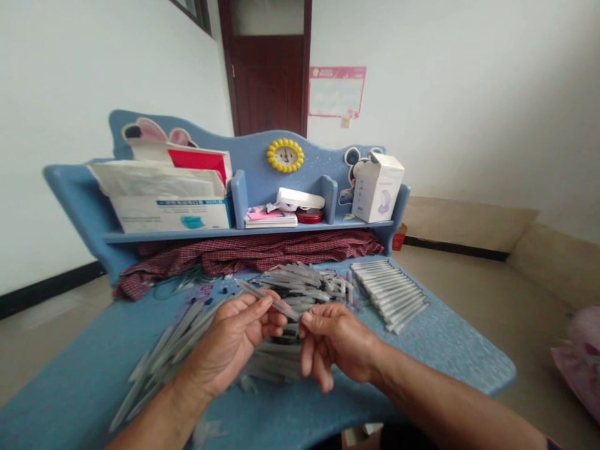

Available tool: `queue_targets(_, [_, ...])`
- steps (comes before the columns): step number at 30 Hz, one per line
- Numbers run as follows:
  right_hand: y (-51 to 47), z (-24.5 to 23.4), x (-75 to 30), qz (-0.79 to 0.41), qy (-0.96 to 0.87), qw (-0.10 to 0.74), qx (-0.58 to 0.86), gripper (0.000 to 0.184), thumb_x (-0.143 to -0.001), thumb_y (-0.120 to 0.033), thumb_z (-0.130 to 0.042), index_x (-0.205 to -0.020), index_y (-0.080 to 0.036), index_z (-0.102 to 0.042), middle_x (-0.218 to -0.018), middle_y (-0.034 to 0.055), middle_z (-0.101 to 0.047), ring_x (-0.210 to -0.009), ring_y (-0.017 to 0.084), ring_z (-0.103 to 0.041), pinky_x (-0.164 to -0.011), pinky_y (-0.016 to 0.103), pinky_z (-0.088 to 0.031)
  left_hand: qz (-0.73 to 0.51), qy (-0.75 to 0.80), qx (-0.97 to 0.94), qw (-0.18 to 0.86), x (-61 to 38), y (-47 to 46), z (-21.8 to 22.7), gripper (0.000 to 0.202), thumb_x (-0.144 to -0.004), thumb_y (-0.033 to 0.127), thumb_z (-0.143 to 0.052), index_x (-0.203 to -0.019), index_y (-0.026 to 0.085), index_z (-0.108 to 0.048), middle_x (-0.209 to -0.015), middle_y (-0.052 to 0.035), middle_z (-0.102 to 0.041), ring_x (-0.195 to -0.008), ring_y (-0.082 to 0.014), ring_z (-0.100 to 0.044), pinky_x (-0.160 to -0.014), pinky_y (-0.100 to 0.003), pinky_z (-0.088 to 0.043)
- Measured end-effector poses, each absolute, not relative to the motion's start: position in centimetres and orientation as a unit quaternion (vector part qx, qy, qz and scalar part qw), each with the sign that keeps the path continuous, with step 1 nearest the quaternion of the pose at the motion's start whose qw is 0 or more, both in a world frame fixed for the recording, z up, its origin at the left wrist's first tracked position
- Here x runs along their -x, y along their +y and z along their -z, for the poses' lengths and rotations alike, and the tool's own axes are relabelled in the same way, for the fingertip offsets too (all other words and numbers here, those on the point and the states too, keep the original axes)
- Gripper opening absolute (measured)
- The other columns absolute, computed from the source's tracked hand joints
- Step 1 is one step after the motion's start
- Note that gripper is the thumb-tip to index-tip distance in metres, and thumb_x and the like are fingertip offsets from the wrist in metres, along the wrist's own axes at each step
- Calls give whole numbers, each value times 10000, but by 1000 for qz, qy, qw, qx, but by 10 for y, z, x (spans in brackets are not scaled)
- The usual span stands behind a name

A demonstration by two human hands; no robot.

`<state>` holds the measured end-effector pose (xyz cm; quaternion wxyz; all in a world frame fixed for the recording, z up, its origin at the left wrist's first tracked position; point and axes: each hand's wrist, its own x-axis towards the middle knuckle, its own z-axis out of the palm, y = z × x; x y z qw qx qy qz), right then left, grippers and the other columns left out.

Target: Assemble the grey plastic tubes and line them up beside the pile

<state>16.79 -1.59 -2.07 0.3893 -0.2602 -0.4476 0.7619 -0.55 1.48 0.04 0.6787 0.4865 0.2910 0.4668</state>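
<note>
A translucent pen barrel (284,308) slants across the middle of the view, above the blue desk. My left hand (234,337) grips it between thumb and fingers, while its far end points up to the left. At the near end, the thumb and forefinger of my right hand (344,340) pinch the tip; whether a small part is in that pinch is hidden. Below and behind both hands lies a heap of clear pen parts (300,280) with dark bits among them. More long barrels (162,350) are spread beside my left forearm.
A neat row of pens (389,294) lies on the desk's right (459,350). Bunched checked cloth (262,250) runs under the shelf. On the shelf stand a mask box (173,212), a white carton (379,187) and a red tin (309,216). Small black caps (209,301) lie at left.
</note>
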Motion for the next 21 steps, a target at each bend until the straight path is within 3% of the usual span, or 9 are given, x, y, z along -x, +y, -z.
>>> queue_targets(13, [-22, 28, -175, -821, -394, 368, 190, 287, -840, -368, -436, -770, -109, -535, -550, 100, -676, -296, 161, -554, -257, 195, -396, -453, 256, -505, 689, 5, 9, -6, 75, -751, 175, -634, -803, 121, -631, -780, -58, -678, -657, -145, -623, -619, -252, -523])
queue_targets(17, [-27, 23, -178, -797, -423, 357, 243, 341, -831, -436, -456, -784, -108, -538, -518, 76, -660, -284, 144, -535, -261, 183, -378, -458, 262, -506, 682, 4, 7, -5, 82, -750, 181, -633, -789, 109, -634, -747, -57, -665, -639, -143, -619, -592, -247, -522])
queue_targets(21, [-25, 15, -188, -692, -503, 380, 352, 382, -815, -505, -466, -819, -127, -525, -511, 35, -640, -291, 123, -522, -275, 173, -348, -483, 280, -491, 669, 4, 8, -4, 86, -756, 180, -623, -797, 104, -620, -727, -64, -665, -629, -146, -619, -575, -249, -521])
